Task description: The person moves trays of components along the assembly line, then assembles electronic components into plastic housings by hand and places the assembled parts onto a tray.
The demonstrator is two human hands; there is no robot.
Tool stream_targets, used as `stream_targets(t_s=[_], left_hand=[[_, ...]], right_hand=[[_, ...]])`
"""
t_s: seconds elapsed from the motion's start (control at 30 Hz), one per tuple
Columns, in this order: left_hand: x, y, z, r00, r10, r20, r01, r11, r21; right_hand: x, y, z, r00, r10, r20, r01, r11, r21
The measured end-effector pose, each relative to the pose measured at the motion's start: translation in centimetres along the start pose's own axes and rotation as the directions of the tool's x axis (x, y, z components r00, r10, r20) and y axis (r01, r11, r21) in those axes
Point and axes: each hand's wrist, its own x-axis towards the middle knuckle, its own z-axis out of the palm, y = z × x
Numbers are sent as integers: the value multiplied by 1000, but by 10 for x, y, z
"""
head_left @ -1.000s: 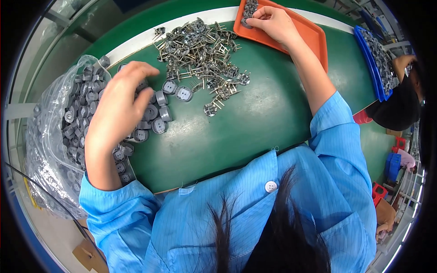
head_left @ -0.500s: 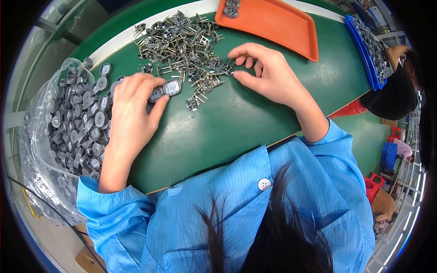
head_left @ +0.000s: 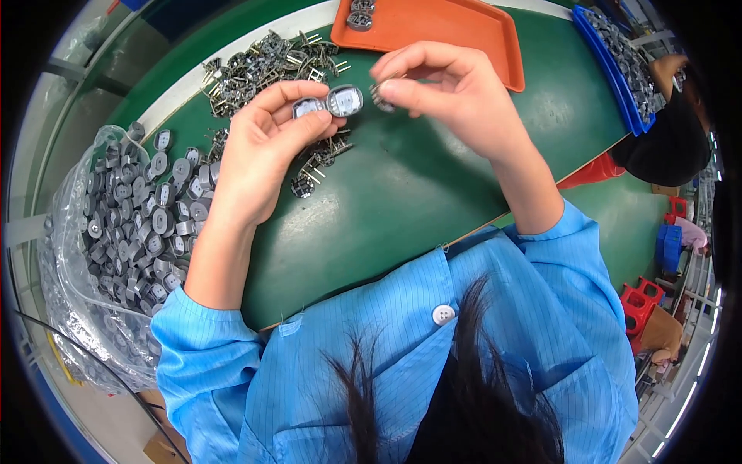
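Observation:
My left hand (head_left: 263,155) is closed on two round grey plastic housings (head_left: 345,100), held side by side with their pale inner faces showing. Just to the right, my right hand (head_left: 464,97) pinches a small round circuit board (head_left: 381,97) between thumb and fingers, slightly apart from the housings. Behind and below my left hand lies a heap of similar circuit boards (head_left: 263,77) with metal pins, partly hidden by that hand. Many loose grey housings (head_left: 127,224) spill from a clear plastic bag (head_left: 58,267) on the left.
An orange tray (head_left: 506,46) at the far side of the green table (head_left: 402,197) carries a few assembled round pieces (head_left: 359,20). At the right edge stands a blue tray (head_left: 607,69) full of grey parts, near another person. Red stools (head_left: 640,305) stand beyond.
My left hand has lifted the housings and moved right and up, turning their inner faces up. My right hand has picked up a circuit board from the heap and raised it beside them.

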Motion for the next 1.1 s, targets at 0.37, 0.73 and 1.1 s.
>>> stream_targets(t_s=[0.37, 0.73, 1.1], left_hand=[[-8, -2, 11, 998, 60, -7, -59, 994, 94], [-15, 0, 13, 998, 66, 0, -65, 995, 70], [-11, -7, 18, 972, 180, -154, -169, 982, 83]], right_hand=[[0, 3, 22, 938, -343, 47, 318, 799, -511], [-6, -7, 14, 994, 109, 1, -105, 966, -237], [-2, 18, 19, 729, -678, 95, 507, 442, -740]])
